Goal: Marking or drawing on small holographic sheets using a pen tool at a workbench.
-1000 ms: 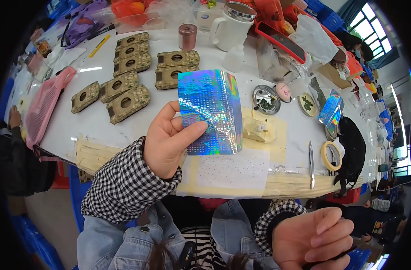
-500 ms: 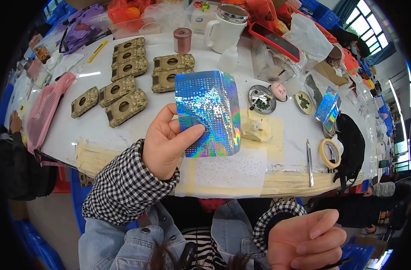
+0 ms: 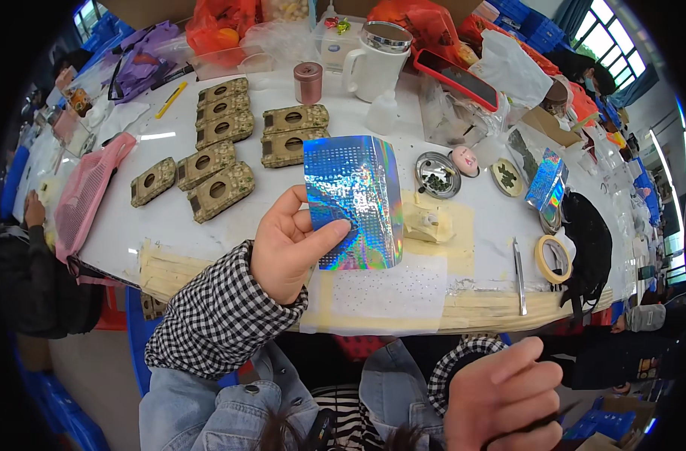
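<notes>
My left hand [image 3: 287,244] pinches a shiny blue holographic sheet [image 3: 350,199] between thumb and fingers. Rows of small marks cover the sheet, and it is held over the front middle of the table. Low at the right, off the table's edge, my right hand [image 3: 504,398] is raised with curled fingers. A thin dark streak shows by its fingers; what it is I cannot make out. Just beyond the sheet lie several camouflage-patterned toy tank hulls [image 3: 221,192] with round holes. Beneath and right of it is a white paper [image 3: 388,297] scattered with tiny specks.
A tape-covered block [image 3: 427,224] stands right of the sheet, with a round metal dish [image 3: 438,175] behind it. Metal tweezers [image 3: 519,276] and a masking tape roll [image 3: 553,259] lie at the right. Farther back are a white mug [image 3: 377,64] and a red-cased phone [image 3: 457,79].
The holographic sheet in my left hand sits slightly lower and farther right in view. My right hand has moved up a little and turned. The table scene has shifted slightly with the view.
</notes>
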`<control>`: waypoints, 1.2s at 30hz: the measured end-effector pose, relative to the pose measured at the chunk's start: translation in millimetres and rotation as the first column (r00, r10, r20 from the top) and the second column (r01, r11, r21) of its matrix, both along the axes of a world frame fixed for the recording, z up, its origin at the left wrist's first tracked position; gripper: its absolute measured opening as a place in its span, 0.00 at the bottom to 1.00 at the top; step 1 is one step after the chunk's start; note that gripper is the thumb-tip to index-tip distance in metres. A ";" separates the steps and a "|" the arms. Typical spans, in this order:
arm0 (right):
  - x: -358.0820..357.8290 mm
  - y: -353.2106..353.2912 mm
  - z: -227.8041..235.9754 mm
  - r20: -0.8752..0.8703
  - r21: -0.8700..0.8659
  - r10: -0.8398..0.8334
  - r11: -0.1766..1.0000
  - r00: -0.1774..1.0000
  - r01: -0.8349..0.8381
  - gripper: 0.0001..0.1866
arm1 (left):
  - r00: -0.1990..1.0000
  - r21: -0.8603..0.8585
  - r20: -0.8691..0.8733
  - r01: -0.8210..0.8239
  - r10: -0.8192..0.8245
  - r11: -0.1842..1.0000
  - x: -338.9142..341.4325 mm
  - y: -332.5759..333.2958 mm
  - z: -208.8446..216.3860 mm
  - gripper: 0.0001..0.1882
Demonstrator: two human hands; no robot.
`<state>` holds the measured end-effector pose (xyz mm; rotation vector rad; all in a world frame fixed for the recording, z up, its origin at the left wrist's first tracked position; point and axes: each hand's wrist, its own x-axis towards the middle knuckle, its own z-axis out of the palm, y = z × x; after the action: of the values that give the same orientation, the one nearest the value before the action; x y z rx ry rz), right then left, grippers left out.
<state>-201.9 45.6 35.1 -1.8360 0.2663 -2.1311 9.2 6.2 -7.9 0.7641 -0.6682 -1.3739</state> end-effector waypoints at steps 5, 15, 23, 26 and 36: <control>-11.5 -46.0 6.4 -0.419 0.185 0.288 0.956 0.861 -0.229 0.31 | 0.993 -0.031 0.066 0.096 -0.094 0.995 -0.5 -4.1 13.1 0.17; 3.9 -93.3 5.3 -0.649 0.234 0.158 0.972 0.745 -0.002 0.25 | 0.988 -0.035 -0.011 0.153 -0.153 0.988 -1.2 -16.4 26.2 0.18; 8.7 -102.2 2.1 -0.696 0.336 0.285 0.940 0.659 -0.052 0.23 | 0.987 0.054 -0.061 0.149 -0.145 0.987 -1.3 -11.5 14.8 0.21; 9.7 -99.5 3.5 -0.721 0.322 0.272 0.946 0.638 -0.039 0.23 | 0.987 0.062 -0.019 0.162 -0.161 0.985 1.3 -10.6 11.4 0.21; 10.5 -98.3 -3.2 -0.780 0.250 0.219 0.968 0.586 -0.028 0.20 | 0.989 0.051 -0.042 0.146 -0.144 0.988 -1.1 -14.9 15.2 0.19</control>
<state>-191.4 -52.7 31.9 -2.4706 0.5180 -0.9677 8.0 -8.7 7.3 0.7414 -0.6694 -1.5408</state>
